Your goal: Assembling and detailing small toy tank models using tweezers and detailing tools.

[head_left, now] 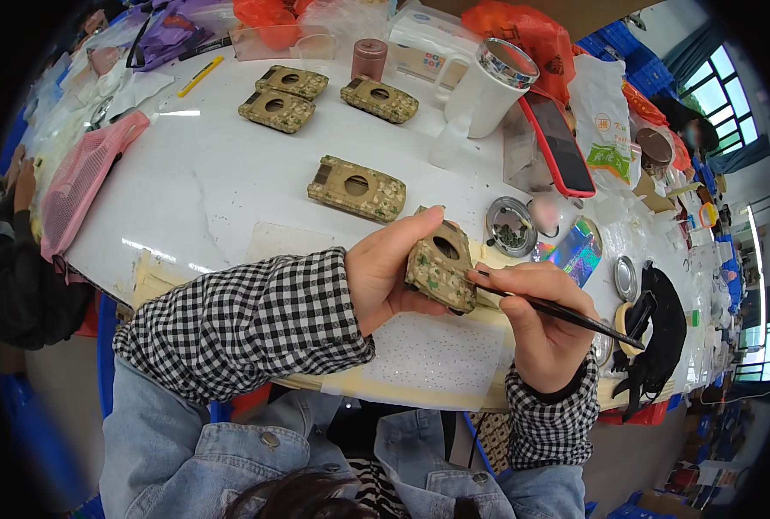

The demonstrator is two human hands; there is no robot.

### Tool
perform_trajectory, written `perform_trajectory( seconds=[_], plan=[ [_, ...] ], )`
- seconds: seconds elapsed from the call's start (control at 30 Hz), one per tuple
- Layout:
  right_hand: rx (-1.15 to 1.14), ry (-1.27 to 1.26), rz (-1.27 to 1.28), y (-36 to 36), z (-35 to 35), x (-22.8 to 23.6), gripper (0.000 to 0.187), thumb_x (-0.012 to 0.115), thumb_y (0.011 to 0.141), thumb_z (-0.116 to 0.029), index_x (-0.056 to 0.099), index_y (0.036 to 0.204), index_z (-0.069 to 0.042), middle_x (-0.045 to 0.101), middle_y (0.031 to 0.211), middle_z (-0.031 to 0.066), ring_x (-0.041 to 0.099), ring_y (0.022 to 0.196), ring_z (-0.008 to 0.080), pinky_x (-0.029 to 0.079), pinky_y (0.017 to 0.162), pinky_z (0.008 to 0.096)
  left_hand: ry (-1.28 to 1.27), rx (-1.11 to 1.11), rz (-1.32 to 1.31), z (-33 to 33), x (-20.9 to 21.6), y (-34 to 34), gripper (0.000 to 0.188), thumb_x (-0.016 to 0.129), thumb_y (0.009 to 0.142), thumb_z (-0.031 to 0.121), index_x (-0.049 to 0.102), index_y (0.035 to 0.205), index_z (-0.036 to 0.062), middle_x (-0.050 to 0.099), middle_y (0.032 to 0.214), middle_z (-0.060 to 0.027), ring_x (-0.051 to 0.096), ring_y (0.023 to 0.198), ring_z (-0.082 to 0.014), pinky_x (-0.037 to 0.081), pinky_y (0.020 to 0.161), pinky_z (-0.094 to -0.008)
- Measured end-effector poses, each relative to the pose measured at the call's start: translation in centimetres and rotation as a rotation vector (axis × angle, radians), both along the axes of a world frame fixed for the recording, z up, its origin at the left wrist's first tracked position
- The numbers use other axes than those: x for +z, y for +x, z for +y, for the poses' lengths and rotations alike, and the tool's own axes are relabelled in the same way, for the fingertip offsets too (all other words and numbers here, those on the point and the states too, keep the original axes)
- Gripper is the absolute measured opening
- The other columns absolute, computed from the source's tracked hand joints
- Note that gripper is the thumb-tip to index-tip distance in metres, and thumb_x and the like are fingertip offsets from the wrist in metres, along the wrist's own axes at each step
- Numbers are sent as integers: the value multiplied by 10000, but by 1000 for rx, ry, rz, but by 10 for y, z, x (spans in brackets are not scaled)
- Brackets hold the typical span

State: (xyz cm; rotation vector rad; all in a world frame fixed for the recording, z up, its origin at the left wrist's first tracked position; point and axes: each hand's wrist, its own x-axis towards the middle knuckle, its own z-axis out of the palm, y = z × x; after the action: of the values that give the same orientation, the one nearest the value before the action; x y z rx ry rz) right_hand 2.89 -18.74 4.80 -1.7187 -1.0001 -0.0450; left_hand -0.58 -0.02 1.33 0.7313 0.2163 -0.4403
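From where I stand, the left hand (380, 268) is curled around a camouflaged model hull (438, 283), raised above the near side of the surface (203, 195). The right hand (545, 316) pinches a slim dark tool (566, 313), its tip close to this hull. The work on this piece seems to be in progress. Four similar hulls (380, 201) lie farther away, already patterned; whether they are finished or waiting, I cannot tell.

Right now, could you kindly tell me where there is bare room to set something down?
The white tabletop looks mostly bare between the pink mesh basket and the nearest resting camouflage shell. Beyond the right hand, it is crowded: phone, mug and tin.
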Motion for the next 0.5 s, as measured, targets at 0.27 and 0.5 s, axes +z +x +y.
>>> perform_trajectory(
  seconds=[0.27,0.5],
  plan=[
    [-13,10,13,-1,0,-1,172,656,798,-60,642,953,15,668,920,126,623,795,206,477,726,293,-9,-3,1,0,-2,1,415,412,911,449,533,1125,114,629,960,-33,628,808,-117,525,602,-246],
    [-12,2,18,-2,-1,0,170,658,797,-62,643,948,13,670,919,126,622,789,205,479,727,294,-16,-12,-2,1,-2,1,410,416,910,445,544,1112,112,633,960,-40,628,811,-118,524,612,-246]
  ],
)
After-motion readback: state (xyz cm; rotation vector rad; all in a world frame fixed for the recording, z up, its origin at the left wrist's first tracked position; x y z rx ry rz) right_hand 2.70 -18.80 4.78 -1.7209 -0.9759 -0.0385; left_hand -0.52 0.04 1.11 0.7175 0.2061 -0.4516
